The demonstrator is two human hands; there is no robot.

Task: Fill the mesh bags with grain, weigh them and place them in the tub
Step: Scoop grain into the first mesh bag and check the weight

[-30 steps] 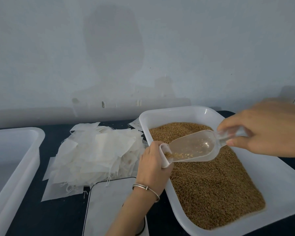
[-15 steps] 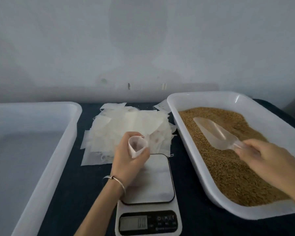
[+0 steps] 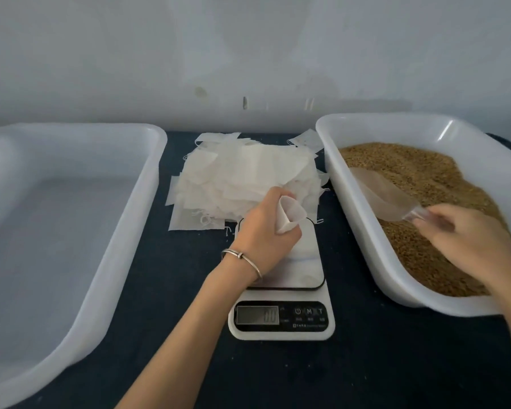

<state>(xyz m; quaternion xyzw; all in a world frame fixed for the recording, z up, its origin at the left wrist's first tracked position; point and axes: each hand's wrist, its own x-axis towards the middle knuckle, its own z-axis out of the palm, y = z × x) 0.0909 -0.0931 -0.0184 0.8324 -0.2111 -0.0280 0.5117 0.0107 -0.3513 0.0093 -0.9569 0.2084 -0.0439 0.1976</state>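
My left hand (image 3: 263, 231) grips a small white mesh bag (image 3: 291, 215) with its mouth open, just above the white digital scale (image 3: 281, 293). The scale's display (image 3: 257, 314) reads near zero. On the right, a white tub (image 3: 366, 225) holds brown grain (image 3: 419, 184). A clear plastic scoop (image 3: 381, 193) lies on the grain, and my right hand (image 3: 466, 240) holds its handle loosely; the hand is blurred. A pile of empty mesh bags (image 3: 245, 178) lies behind the scale.
A large empty white tub (image 3: 121, 231) stands at the left on the dark table (image 3: 396, 364). A pale wall runs along the back of the table. A metal bracelet (image 3: 242, 258) is on my left wrist.
My left hand carried the bag away from the grain tub to above the scale. My right hand lowered the scoop onto the grain. The view shifted left and down.
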